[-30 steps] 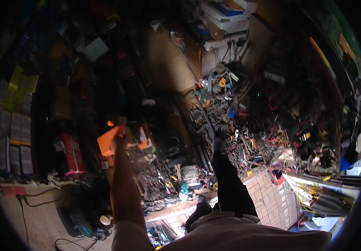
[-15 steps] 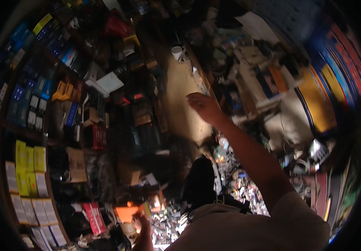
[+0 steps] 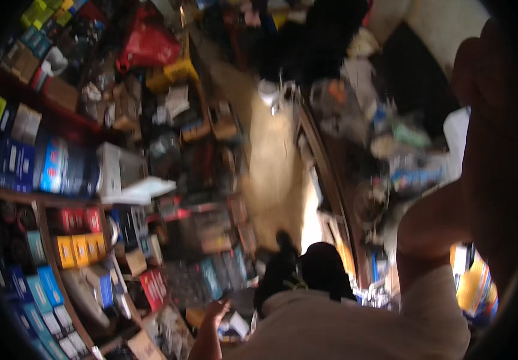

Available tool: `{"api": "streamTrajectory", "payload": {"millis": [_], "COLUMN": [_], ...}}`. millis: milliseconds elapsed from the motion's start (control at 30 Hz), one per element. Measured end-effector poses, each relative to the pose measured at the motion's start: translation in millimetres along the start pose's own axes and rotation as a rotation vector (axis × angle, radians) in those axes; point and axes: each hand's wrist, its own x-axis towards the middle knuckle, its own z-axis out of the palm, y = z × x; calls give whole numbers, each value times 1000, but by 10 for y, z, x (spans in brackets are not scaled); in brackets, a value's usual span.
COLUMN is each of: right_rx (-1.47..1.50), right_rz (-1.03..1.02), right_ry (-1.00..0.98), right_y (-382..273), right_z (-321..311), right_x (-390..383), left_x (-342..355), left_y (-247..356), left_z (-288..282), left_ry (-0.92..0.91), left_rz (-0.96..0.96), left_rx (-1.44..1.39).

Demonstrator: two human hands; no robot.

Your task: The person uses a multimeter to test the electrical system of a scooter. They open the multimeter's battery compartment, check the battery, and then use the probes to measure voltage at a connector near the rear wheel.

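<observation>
Low in the picture, my left hand [image 3: 215,312] hangs beside a pile of small boxes and papers. Its fingers look stretched out and it appears to hold nothing, though motion blurs them. A white paper or card [image 3: 239,324] lies just to its right. My right arm is bent sharply at the elbow, and my right hand [image 3: 481,69] is raised at the upper right, very near the camera. That hand is dark and partly cut off by the picture's rim, so its grip is hidden. A pale sheet-like thing [image 3: 455,141] shows beside the raised forearm.
Shelves with blue boxes [image 3: 7,162] and yellow-orange boxes [image 3: 82,250] line the left. A narrow tan floor strip [image 3: 274,162] runs ahead, with a white cup-like thing [image 3: 268,91] at its far end. A red bag [image 3: 148,42] sits far left; a cluttered wooden-edged bench [image 3: 331,180] borders the right.
My right hand has risen from over the floor strip to the upper right, close to the camera. The view has turned and shifted. My left hand has left the orange thing it was beside.
</observation>
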Motion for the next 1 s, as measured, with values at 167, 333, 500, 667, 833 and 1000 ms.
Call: {"api": "streamTrajectory", "payload": {"millis": [167, 333, 500, 667, 833, 1000], "right_rx": [-29, -7, -60, -82, -41, -48], "right_rz": [39, 99, -6, -197, -305, -224], "right_ry": [-32, -65, -171, -225, -219, -273], "right_y": [1469, 3083, 4787, 5993, 7045, 8650], "right_z": [399, 561, 845, 1278, 2003, 2834], "right_x": [957, 1928, 2827, 3756, 4517, 5170], "left_x": [-212, -836, -568, -265, -177, -153], "left_y": [3974, 7153, 9295, 10030, 10088, 11294], "left_z": [-637, -208, 111, -261, -1473, -2796], "left_ry": [119, 4, -80, -43, 148, 342], "left_rz": [715, 1061, 1257, 1252, 1025, 954], "left_rx": [-180, 169, 384, 447, 367, 265]}}
